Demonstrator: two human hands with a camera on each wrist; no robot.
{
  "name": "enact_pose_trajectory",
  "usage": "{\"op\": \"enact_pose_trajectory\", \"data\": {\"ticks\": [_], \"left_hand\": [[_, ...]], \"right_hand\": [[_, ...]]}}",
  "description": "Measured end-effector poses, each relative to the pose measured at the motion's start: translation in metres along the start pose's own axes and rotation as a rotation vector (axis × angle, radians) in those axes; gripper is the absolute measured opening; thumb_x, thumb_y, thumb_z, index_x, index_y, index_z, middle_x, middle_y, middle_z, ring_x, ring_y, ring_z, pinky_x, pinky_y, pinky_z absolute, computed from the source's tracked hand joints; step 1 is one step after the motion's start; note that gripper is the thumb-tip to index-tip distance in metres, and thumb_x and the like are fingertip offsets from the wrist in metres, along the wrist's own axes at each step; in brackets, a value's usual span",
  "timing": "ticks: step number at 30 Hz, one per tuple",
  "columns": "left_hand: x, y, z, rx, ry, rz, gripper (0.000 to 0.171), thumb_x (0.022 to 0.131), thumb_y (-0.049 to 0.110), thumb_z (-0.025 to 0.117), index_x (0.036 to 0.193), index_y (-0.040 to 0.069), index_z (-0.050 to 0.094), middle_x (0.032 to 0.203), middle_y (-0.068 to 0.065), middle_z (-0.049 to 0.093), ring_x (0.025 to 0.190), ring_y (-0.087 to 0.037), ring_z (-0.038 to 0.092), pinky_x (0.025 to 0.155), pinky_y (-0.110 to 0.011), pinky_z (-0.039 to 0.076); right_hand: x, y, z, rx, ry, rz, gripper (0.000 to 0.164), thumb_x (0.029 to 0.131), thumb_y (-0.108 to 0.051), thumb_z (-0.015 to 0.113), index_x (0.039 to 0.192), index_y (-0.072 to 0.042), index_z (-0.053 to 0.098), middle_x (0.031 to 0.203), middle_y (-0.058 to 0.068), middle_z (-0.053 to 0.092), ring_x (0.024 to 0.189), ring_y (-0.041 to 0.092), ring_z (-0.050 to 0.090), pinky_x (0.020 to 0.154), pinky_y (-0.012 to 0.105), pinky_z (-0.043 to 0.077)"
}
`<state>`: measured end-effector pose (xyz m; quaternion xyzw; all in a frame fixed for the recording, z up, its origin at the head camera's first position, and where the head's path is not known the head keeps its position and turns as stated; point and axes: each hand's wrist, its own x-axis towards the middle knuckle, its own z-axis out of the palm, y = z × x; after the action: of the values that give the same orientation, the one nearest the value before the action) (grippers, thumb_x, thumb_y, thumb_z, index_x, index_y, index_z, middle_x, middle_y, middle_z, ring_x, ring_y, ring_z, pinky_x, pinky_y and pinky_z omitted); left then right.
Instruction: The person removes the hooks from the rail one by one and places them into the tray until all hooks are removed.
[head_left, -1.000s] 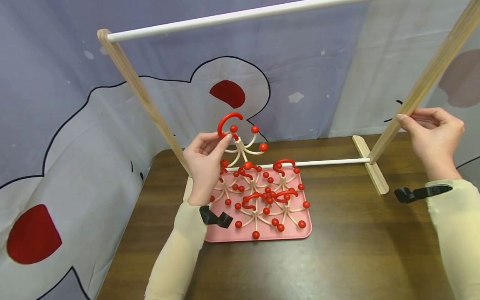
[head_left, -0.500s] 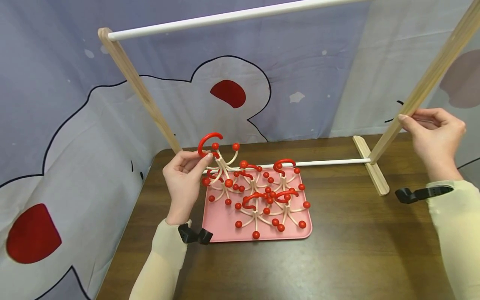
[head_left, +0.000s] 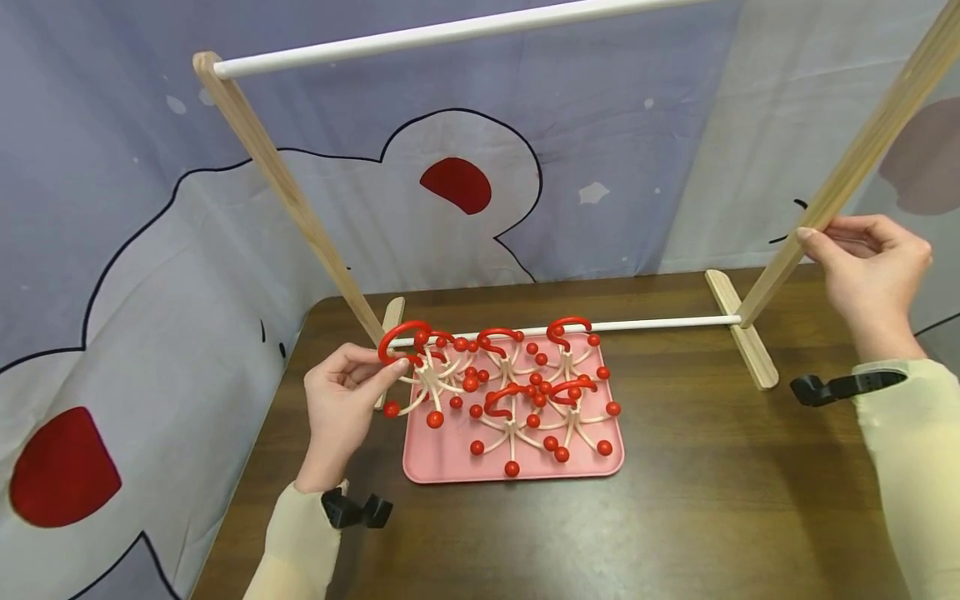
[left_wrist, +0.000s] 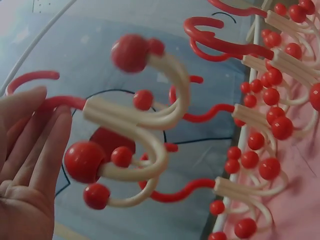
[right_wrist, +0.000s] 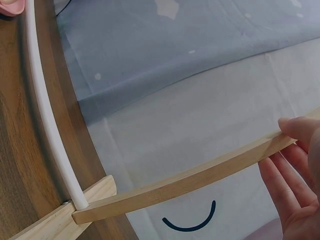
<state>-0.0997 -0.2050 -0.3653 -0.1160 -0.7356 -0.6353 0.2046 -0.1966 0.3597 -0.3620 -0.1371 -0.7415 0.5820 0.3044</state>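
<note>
My left hand (head_left: 341, 404) pinches the red hook of a multi-armed hanger (head_left: 427, 377), whose cream arms end in red balls. This hanger is held above the left part of a pink tray (head_left: 442, 454). In the left wrist view, thumb and fingers close on the red hook, and the cream arms (left_wrist: 125, 120) spread clear of the hand. Several like hangers (head_left: 512, 425) stand on the tray, hooks up. On the right, my right hand (head_left: 873, 271) grips the wooden upright (right_wrist: 200, 175) of a rack between thumb and fingers.
The rack has a white top bar (head_left: 450, 32), a left wooden post (head_left: 292, 200) and a low white bar (head_left: 660, 323) behind the tray. Its right wooden foot (head_left: 742, 333) rests on the brown table (head_left: 697, 467). A patterned curtain (head_left: 600, 150) hangs behind.
My left hand has carried the hanger down and to the left, from above the tray's back to low over its left side. The right hand stays on the upright.
</note>
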Motion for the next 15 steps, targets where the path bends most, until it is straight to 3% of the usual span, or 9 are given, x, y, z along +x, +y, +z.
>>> {"op": "enact_pose_trajectory", "data": {"ticks": [9,15], "left_hand": [[-0.013,-0.010,-0.015,0.011,-0.221,-0.124,0.017,0.081,-0.012,0.080,0.092,-0.007,0.069,0.091,-0.016,0.074,0.082,-0.026,0.076,0.076,-0.038,0.061],[-0.020,-0.027,-0.021,0.030,-0.293,-0.183,0.017,0.083,-0.009,0.081,0.094,-0.005,0.068,0.093,-0.015,0.073,0.085,-0.026,0.076,0.078,-0.036,0.061]], "right_hand": [[0.004,0.001,0.000,0.023,0.003,-0.005,0.028,0.084,-0.013,0.084,0.108,-0.003,0.076,0.086,-0.013,0.072,0.077,-0.002,0.069,0.068,0.007,0.052],[0.004,0.001,0.001,-0.003,0.008,-0.004,0.028,0.084,-0.016,0.085,0.108,-0.005,0.077,0.085,-0.015,0.071,0.077,-0.003,0.068,0.066,0.006,0.051]]}}
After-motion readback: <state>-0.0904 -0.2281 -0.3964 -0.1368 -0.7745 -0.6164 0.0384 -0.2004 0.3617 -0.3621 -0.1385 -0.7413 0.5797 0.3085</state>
